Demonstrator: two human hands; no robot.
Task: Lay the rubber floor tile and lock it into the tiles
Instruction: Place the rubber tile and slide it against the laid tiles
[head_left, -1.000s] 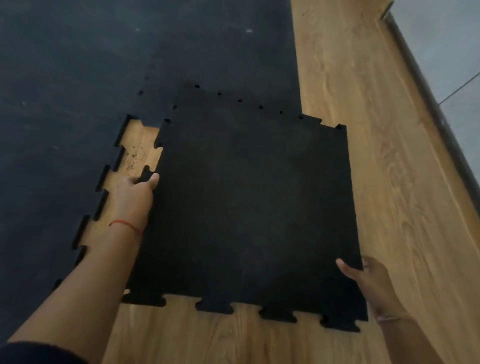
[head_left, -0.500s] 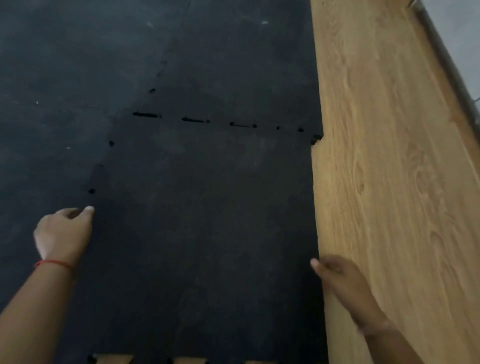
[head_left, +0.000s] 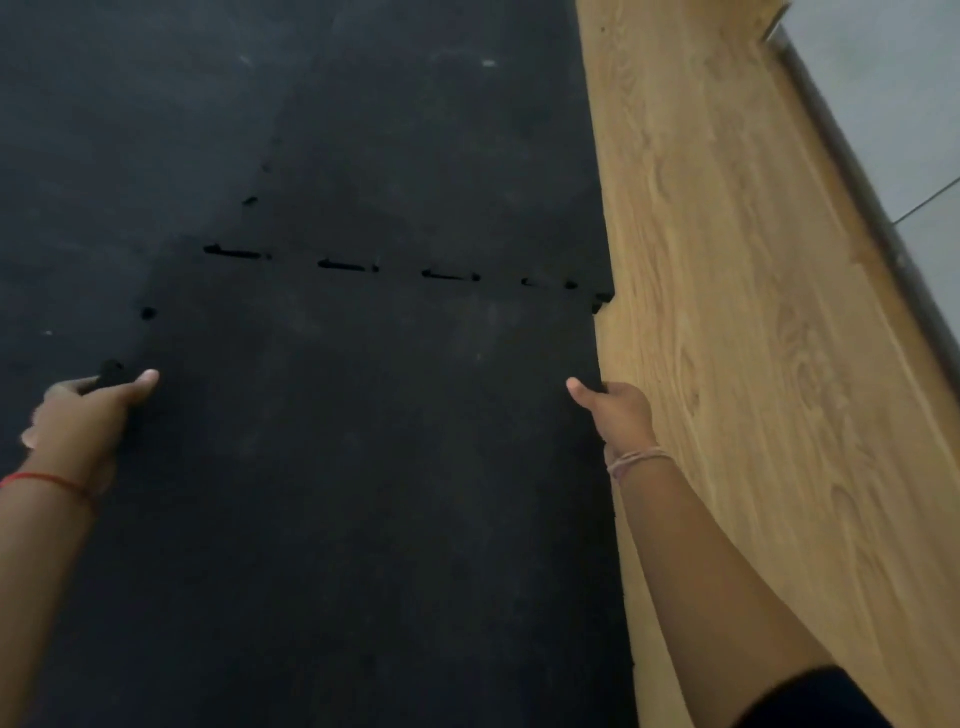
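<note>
The black rubber floor tile (head_left: 363, 467) lies flat in the gap between the laid tiles (head_left: 208, 104). Dark slits show along its far seam, and small holes along its left seam. My left hand (head_left: 88, 410) grips a tab on the tile's left edge, thumb on top. On the opposite side, my right hand (head_left: 618, 410) holds the tile's right edge where it meets the wood, with the thumb resting on the rubber and the fingers curled under the edge.
Wooden flooring (head_left: 753, 364) runs along the right of the mats. A metal strip (head_left: 857, 171) borders it, with grey tiling (head_left: 904, 104) beyond at the top right.
The tile has swung left and dropped into the gap, covering the bare wood. Both hands have slid forward along its side edges.
</note>
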